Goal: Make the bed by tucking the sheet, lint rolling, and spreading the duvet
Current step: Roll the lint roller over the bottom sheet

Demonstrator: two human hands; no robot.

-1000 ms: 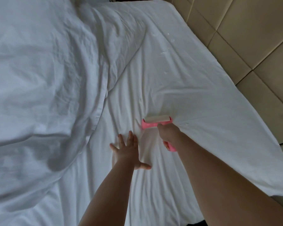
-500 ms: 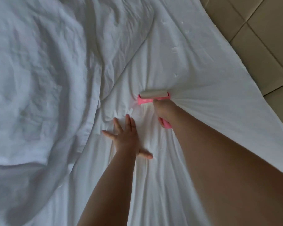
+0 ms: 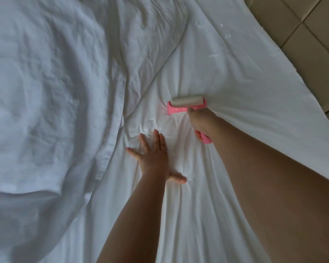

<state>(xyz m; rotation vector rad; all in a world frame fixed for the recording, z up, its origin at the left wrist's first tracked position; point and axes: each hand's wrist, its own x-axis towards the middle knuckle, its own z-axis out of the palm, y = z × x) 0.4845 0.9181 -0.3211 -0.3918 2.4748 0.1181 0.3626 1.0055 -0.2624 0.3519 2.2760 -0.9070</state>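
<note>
A white sheet covers the bed, creased around my hands. My right hand grips the handle of a pink lint roller, whose pale sticky drum lies on the sheet just beyond my knuckles. My left hand presses flat on the sheet with fingers spread, a little left of and nearer than the roller. A crumpled white duvet is bunched over the left half of the bed. Small white lint specks dot the sheet beyond the roller.
Beige floor tiles show at the upper right, past the bed's right edge. The sheet's edge hangs over that side.
My right hand has pushed the lint roller farther away across the sheet. My left hand stays pressed flat on the sheet. The view has shifted forward over the bed.
</note>
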